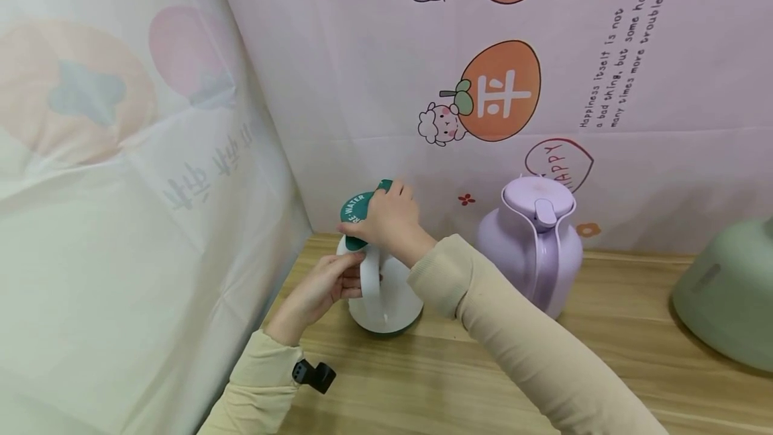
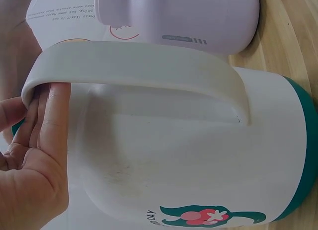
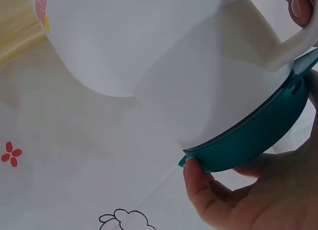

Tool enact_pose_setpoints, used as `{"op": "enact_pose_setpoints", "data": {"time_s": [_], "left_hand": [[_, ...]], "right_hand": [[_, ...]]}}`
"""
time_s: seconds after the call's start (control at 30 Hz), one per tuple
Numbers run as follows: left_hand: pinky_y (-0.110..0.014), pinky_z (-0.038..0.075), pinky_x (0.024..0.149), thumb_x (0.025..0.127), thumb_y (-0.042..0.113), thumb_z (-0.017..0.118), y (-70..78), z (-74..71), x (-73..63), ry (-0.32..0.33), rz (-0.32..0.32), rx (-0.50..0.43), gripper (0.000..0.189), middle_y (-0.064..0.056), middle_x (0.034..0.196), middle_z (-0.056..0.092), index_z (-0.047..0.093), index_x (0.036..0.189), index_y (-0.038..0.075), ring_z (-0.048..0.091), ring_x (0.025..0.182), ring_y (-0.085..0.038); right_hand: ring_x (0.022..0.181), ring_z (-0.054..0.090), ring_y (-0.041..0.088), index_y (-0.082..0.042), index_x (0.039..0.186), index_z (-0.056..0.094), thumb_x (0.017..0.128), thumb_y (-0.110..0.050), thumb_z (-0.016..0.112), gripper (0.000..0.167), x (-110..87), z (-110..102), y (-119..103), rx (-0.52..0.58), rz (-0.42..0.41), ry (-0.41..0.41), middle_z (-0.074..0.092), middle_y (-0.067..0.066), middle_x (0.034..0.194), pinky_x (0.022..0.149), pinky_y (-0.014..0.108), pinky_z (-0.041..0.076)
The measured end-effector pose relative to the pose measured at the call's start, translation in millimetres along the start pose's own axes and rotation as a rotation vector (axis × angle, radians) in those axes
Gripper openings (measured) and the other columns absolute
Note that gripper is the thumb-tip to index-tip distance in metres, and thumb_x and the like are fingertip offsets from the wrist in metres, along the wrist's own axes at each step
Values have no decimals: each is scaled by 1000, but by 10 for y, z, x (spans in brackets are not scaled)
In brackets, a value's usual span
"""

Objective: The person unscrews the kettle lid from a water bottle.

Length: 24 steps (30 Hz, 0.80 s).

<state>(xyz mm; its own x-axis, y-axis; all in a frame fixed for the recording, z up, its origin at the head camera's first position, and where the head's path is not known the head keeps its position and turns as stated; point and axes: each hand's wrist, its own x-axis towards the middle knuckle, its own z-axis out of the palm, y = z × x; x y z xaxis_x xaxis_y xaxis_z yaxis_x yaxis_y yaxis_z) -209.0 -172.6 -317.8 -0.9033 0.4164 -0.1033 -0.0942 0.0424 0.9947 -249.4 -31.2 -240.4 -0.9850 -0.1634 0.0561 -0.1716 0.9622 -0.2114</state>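
A white jug [image 1: 401,294] with a dark green base stands on the table, tilted neither way that shows. My left hand [image 1: 326,287] holds its handle [image 2: 139,63] near the top, fingers passed through the loop and thumb on the outer side. Over the jug's mouth lies a green lid [image 1: 356,209] with white lettering. My right hand [image 1: 392,220] grips this lid from above, thumb on the near edge and fingers at the far edge. Seen in the right wrist view, the lid [image 3: 253,140] sits along the jug's rim, a fingertip at its front lip.
Close on the right stands a lilac jug [image 1: 501,247], its handle facing me. Farther right is a large sage-green container [image 1: 725,294]. A printed cloth [image 1: 374,86] hangs behind the wooden table [image 1: 386,388], and another pale cloth [image 1: 121,254] hangs at the left.
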Motion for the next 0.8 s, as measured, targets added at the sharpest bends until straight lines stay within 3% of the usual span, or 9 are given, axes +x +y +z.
{"op": "enact_pose_setpoints", "data": {"time_s": [0.13, 0.37, 0.43, 0.53, 0.67, 0.8], "left_hand": [[-19, 57, 73, 101, 25, 41, -10, 1, 13, 12, -5, 9, 43, 9, 85, 70, 53, 121, -10, 66, 80, -5], [-19, 57, 73, 101, 25, 42, -23, -12, 26, 15, -3, 15, 37, 7, 83, 69, 58, 112, -7, 65, 78, -6], [-19, 57, 73, 101, 25, 42, -23, -18, 25, 13, -4, 14, 36, 6, 83, 69, 58, 111, -5, 65, 78, -6], [-19, 57, 73, 101, 24, 42, -23, -23, 24, 15, -10, 15, 34, 6, 83, 68, 58, 110, -3, 65, 77, -6], [-19, 57, 73, 100, 24, 42, -19, -22, 24, 20, -18, 14, 30, 6, 82, 66, 58, 108, 0, 64, 77, -5], [-19, 56, 72, 100, 24, 42, -14, -16, 28, 20, -20, 10, 28, 6, 81, 66, 59, 105, 2, 64, 76, -5]], "right_hand": [[119, 42, 33, 0, 135, 47, 81, -67, 57, 87, 32, -8, 66, 25, -74, -34, 43, 21, 135, 94, 40, 51], [132, 32, 36, -8, 146, 36, 82, -48, 66, 81, 113, -39, 234, 218, -216, -127, 31, 21, 148, 103, 49, 45], [133, 30, 35, -8, 147, 34, 82, -49, 67, 84, 116, -32, 249, 256, -218, -126, 29, 21, 149, 103, 49, 45], [127, 35, 33, -6, 145, 35, 78, -59, 67, 91, 104, -12, 228, 262, -196, -61, 35, 21, 143, 100, 46, 47], [117, 41, 31, -5, 140, 40, 72, -72, 65, 99, 72, 3, 162, 196, -141, 54, 44, 20, 128, 96, 41, 49], [114, 43, 31, -4, 138, 41, 70, -74, 65, 101, 51, 8, 132, 120, -98, 67, 46, 20, 124, 95, 40, 49]]}}
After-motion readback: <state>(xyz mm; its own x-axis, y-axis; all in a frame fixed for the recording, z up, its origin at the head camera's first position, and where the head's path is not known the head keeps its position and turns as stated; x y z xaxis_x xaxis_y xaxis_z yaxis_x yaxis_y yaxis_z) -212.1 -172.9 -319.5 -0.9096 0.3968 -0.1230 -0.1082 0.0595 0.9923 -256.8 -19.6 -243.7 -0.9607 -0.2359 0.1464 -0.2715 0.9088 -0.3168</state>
